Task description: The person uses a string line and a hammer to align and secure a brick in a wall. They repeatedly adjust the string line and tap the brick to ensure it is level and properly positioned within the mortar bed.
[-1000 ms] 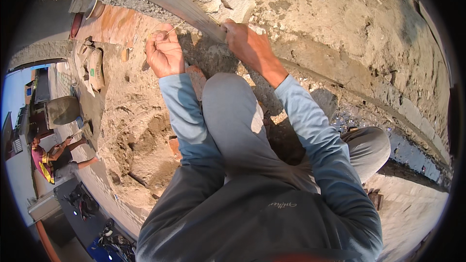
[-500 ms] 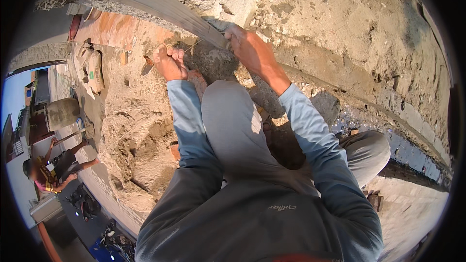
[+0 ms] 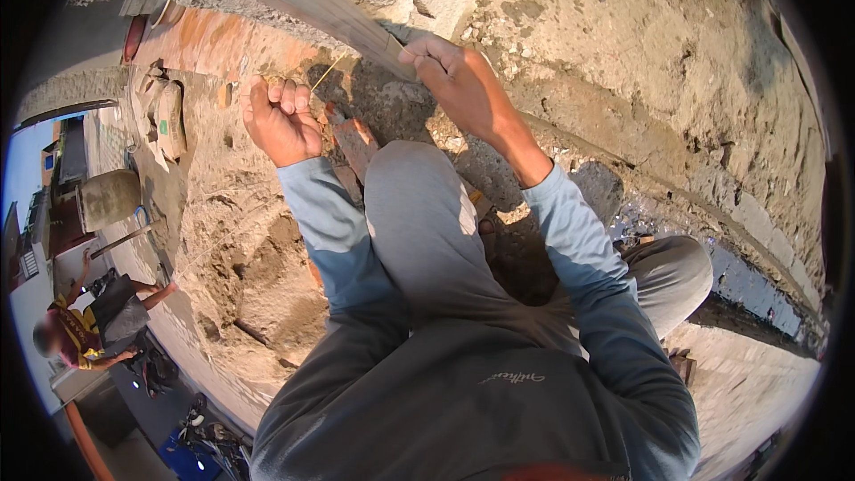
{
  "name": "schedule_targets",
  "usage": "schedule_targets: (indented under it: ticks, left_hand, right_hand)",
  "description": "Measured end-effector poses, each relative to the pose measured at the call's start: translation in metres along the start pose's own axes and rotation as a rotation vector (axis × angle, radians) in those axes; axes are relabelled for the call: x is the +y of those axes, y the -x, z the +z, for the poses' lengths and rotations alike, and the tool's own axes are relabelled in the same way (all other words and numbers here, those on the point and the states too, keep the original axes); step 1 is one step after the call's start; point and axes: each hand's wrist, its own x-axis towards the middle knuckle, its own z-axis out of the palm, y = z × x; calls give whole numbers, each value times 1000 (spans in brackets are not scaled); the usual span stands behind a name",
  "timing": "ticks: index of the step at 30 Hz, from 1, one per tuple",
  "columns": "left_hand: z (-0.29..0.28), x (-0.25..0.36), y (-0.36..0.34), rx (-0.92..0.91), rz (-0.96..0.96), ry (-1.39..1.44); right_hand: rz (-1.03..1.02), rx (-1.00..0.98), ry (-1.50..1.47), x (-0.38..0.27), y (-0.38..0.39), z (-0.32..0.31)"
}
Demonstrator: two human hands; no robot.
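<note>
My left hand (image 3: 283,120) is raised left of my knee, its fingers curled in a pinch on a thin yellow string (image 3: 327,74). A short stretch of the string slants up and to the right from the fingertips; where it leads beyond that is hard to see. My right hand (image 3: 463,89) is closed beside the lower end of a long grey beam (image 3: 321,7), its fingertips at the beam's edge. Whatever lies between those fingers is hidden. Below and between the hands, a reddish brick (image 3: 356,144) rests against my knee.
Rough, sandy ground and rubble (image 3: 240,258) spread on the left. A crumbly mortar ledge (image 3: 614,80) fills the right, above a channel of dark water (image 3: 757,289). Sacks (image 3: 169,120) lie at the far left. Another person (image 3: 89,330) holds a long-handled tool near parked motorbikes (image 3: 209,436).
My left hand has moved left and the string now shows more plainly. My right hand has turned slightly and stayed by the beam's end. The other person has shifted.
</note>
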Motion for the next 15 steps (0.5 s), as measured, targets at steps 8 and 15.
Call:
schedule_targets:
  ticks: [8, 15]
  left_hand:
    - [18, 13, 54, 86, 79, -54]
    - [37, 13, 118, -50, -4, -238]
  right_hand:
    - [52, -19, 135, -19, 14, -5]
    - [-4, 80, 128, -29, 33, 7]
